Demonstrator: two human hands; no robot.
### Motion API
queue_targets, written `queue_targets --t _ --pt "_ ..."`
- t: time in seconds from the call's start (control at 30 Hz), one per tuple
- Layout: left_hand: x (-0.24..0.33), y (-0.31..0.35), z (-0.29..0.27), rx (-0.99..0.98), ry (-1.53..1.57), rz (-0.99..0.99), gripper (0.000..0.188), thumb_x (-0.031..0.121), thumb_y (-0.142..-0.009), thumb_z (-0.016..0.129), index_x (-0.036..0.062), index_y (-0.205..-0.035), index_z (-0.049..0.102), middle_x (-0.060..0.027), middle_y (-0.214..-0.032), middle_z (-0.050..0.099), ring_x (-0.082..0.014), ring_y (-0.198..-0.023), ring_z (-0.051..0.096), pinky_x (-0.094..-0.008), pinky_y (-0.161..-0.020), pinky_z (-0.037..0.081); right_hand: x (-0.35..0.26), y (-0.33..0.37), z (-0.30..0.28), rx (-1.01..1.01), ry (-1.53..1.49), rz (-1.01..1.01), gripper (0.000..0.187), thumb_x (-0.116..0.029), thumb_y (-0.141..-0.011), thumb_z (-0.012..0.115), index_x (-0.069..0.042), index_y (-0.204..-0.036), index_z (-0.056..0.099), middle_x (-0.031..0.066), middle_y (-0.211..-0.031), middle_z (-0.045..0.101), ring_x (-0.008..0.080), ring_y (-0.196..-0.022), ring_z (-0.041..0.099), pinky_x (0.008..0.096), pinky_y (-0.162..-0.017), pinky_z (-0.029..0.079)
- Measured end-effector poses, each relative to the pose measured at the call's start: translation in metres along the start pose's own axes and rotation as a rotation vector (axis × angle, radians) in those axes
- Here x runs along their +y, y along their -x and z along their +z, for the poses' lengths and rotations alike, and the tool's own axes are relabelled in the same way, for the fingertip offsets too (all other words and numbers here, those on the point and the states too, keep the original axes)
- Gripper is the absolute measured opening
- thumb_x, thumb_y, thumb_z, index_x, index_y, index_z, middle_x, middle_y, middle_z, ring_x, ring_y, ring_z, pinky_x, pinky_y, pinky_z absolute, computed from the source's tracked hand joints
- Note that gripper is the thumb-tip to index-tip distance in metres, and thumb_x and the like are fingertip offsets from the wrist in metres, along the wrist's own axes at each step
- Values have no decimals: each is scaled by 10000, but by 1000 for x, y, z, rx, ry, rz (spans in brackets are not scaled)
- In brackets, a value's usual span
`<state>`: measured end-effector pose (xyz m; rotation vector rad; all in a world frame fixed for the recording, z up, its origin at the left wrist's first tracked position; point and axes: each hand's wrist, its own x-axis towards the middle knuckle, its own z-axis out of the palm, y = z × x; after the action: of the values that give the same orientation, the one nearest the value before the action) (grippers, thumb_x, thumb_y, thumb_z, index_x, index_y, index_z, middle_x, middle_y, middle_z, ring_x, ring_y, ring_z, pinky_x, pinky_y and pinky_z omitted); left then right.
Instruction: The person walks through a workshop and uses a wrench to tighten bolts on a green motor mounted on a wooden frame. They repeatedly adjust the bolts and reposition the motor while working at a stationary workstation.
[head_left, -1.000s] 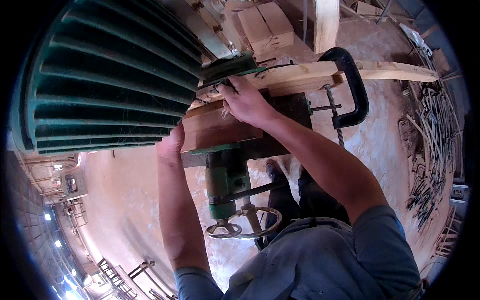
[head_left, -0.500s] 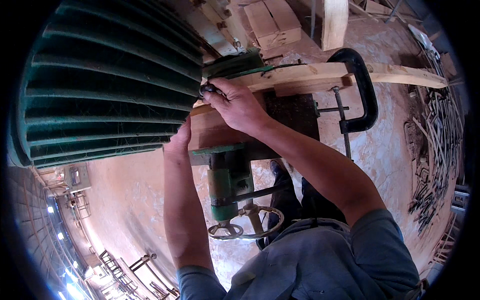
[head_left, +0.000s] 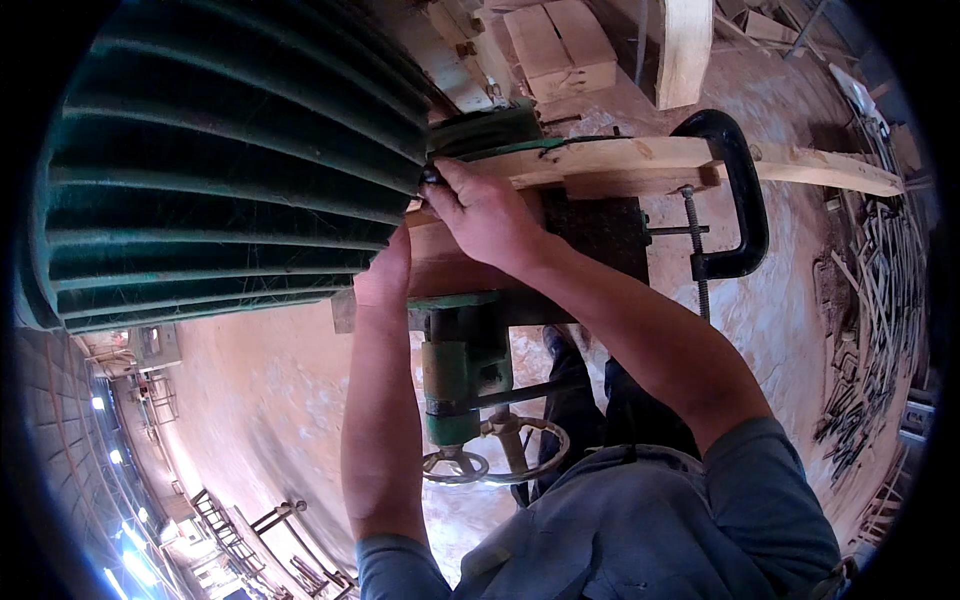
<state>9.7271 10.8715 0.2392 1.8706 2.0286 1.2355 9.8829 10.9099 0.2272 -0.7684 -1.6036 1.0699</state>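
My right hand (head_left: 485,212) is closed, thumb and fingers pinched on a small dark knob-like piece (head_left: 430,175) at the edge of a big green ribbed motor housing (head_left: 230,190). Just below and left of it, my left hand (head_left: 388,272) reaches up behind the housing. Its fingers are hidden there, so what they touch does not show. Beside my right hand, a long curved wooden piece (head_left: 620,155) runs off to the right across the dark machine table (head_left: 600,235). A black C-clamp (head_left: 757,200) sits around this wood toward its right part.
Under the table stands a green machine column (head_left: 445,380) with metal handwheels (head_left: 553,440) close to my legs. A cardboard box (head_left: 560,45) and an upright wooden post (head_left: 686,50) are at the far side. Piled thin rods (head_left: 875,320) lie on the floor at right.
The whole view has shifted slightly, with the machine and hands now a little further right. Less of the small dark piece shows beside my right fingers. My grip there looks the same.
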Motion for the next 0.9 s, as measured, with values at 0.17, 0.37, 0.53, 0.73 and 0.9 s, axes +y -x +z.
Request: queue_targets --t 0.17,0.37,0.53,0.73,0.9 --pt "-46 0 -20 -52 463 -184 255 196 -919 550 2 -1076 603 -83 -1052 606 -196 -972 558 -346 -890 447 3 -14 12 -64 -289 120 213 -179 -925 445 22 -930 513 251 -810 601 402 -742 605 461 -631 468" --pt "14 2 -9 59 -72 178 356 314 -910 563 43 -1137 596 -122 -1170 586 -241 -1044 531 -350 -898 417 -3 -32 3 -174 146 112 231 -155 -925 379 35 -969 503 282 -826 586 450 -795 582 516 -685 464" --pt "24 4 -9 -6 -163 -17 439 358 -910 539 53 -1226 533 -152 -1287 508 -289 -1165 476 -365 -967 376 3 -35 11 -94 154 8 232 -148 -897 403 51 -929 518 305 -830 569 482 -814 559 531 -679 466" --pt "39 6 -9 -102 -268 -169 418 353 -912 521 61 -1211 542 -155 -1273 518 -311 -1154 486 -380 -950 393 -7 -38 -2 -291 187 97 207 -127 -860 446 46 -932 534 304 -848 577 469 -800 579 514 -664 485" --pt "44 5 -8 -125 -300 -216 401 348 -914 505 68 -1197 549 -157 -1262 526 -329 -1145 494 -392 -936 407 -13 -41 -6 -287 280 49 187 -85 -819 509 22 -964 560 279 -932 593 438 -924 564 449 -745 474"
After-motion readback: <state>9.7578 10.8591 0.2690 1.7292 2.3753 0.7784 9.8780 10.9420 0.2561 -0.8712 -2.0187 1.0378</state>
